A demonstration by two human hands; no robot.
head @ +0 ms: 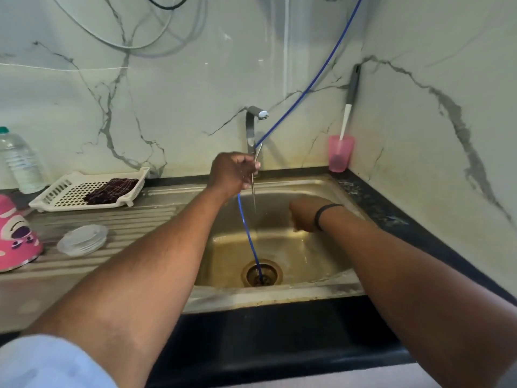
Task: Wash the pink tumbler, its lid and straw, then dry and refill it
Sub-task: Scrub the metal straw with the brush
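Left grip (233,172) pinches straw (254,189) upright over sink (330,189) so it drains; right grip (303,215) curled, contents can't tell; tumbler (15,233) upended on counter (134,219).

Evenly lit, soft daylight tone, slightly greenish cast. Glare streaks on glossy marble wall (195,79) behind faucet (253,127); dull sheen on steel sink (279,242) basin. Faint shadows under forearms. Soft overall, compression smear; right hand (303,215) motion-blurred. Wide-angle bending at edges, sleeve (50,362) in near corner out of focus.
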